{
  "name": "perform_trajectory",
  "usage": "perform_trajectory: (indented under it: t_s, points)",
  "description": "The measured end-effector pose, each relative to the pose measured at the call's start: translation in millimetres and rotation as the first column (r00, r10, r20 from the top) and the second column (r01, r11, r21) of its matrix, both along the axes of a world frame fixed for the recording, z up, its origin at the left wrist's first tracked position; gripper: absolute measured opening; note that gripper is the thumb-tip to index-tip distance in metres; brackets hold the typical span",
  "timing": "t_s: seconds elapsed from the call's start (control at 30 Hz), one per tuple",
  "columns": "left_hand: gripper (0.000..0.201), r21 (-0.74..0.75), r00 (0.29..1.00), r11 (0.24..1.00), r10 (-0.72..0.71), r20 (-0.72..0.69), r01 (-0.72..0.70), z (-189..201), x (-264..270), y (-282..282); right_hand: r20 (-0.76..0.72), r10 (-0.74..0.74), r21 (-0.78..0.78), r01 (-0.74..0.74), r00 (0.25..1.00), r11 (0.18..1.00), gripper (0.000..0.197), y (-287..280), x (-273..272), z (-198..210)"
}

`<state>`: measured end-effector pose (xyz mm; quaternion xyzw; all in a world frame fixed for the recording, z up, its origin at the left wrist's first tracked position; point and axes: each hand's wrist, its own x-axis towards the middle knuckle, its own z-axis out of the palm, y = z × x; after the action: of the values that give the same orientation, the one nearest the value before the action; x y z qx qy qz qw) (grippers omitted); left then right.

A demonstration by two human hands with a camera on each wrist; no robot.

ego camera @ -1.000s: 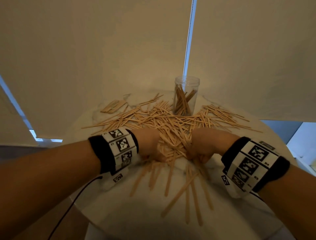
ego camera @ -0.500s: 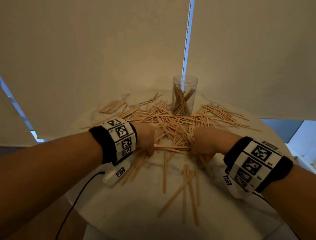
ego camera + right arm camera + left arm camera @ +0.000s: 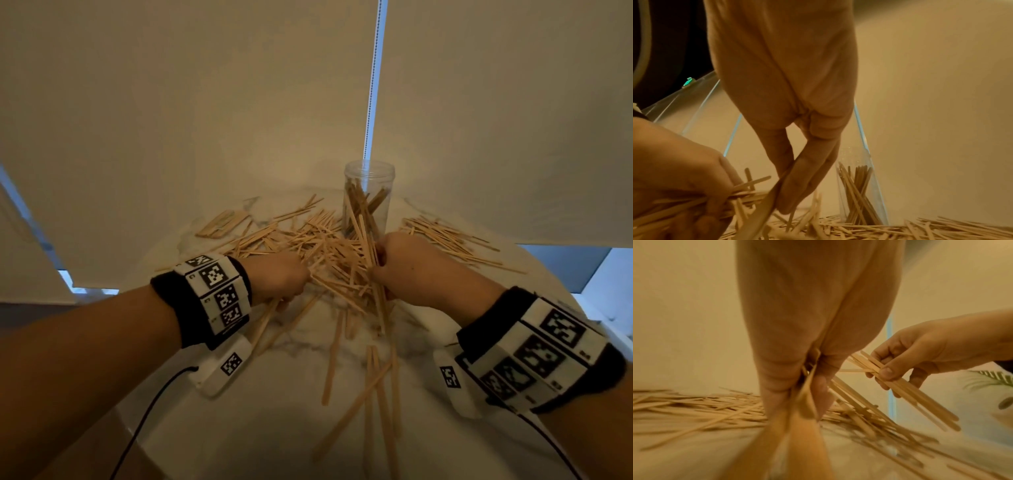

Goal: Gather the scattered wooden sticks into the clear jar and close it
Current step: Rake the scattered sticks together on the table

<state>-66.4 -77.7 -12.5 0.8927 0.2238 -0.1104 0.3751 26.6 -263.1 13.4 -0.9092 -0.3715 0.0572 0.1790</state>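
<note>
Thin wooden sticks [image 3: 318, 246] lie scattered in a wide heap across the round marble table [image 3: 274, 411]. A clear jar [image 3: 368, 198] stands open at the back of the heap with several sticks upright inside; in the right wrist view the jar [image 3: 859, 186] is just beyond my fingers. My left hand [image 3: 284, 279] grips a bundle of sticks [image 3: 807, 402] low over the table. My right hand [image 3: 394, 260] grips another bundle of sticks [image 3: 906, 386] between thumb and fingers, raised above the heap in front of the jar. No lid is in view.
More sticks [image 3: 376, 383] lie loose on the near part of the table, between my forearms. A small flat stack [image 3: 222, 221] sits at the heap's far left. A wall and roller blinds close off the back; the table edge curves near me.
Both hands have moved forward from the near side of the heap. The right hand has lifted its bundle up toward the jar; the left has shifted forward, still gripping sticks.
</note>
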Motion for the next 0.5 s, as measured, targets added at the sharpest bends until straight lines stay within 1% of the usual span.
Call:
perform_trajectory:
  t_s: [0.03,0.1,0.23,0.3,0.37,0.43,0.47,0.5]
  points:
    - [0.019,-0.128,0.996,0.99,0.062,0.056,-0.055,2,0,-2,0.017,0.006,0.019,-0.006,1.0,1.0,0.013,4,1,1]
    - [0.022,-0.295,0.978,0.948,0.163,0.13,-0.119,4,2,-2,0.031,0.017,0.034,-0.019,0.999,0.999,0.01,14,3,1]
    - [0.018,-0.439,0.933,0.886,0.272,0.234,-0.148,12,11,-1,0.043,0.046,0.021,-0.047,0.998,0.999,0.008,34,8,-6]
    - [0.027,-0.453,0.908,0.88,0.3,0.293,-0.144,15,17,-1,0.032,0.065,0.035,-0.066,0.997,0.997,0.008,44,9,-9]
    - [0.039,-0.419,0.879,0.899,0.298,0.373,-0.127,14,24,0,0.018,0.08,0.057,-0.081,0.997,0.995,0.01,54,8,-9]
    - [0.039,-0.348,0.855,0.928,0.286,0.432,-0.134,12,29,-1,0.0,0.095,0.095,-0.095,0.995,0.991,0.012,62,9,-7]
    - [0.037,-0.339,0.837,0.928,0.305,0.455,-0.154,11,32,-2,-0.009,0.101,0.121,-0.099,0.995,0.988,0.014,64,10,-6]
    - [0.034,-0.364,0.805,0.914,0.351,0.479,-0.182,9,37,-1,-0.014,0.106,0.147,-0.103,0.994,0.984,0.015,67,11,-5]
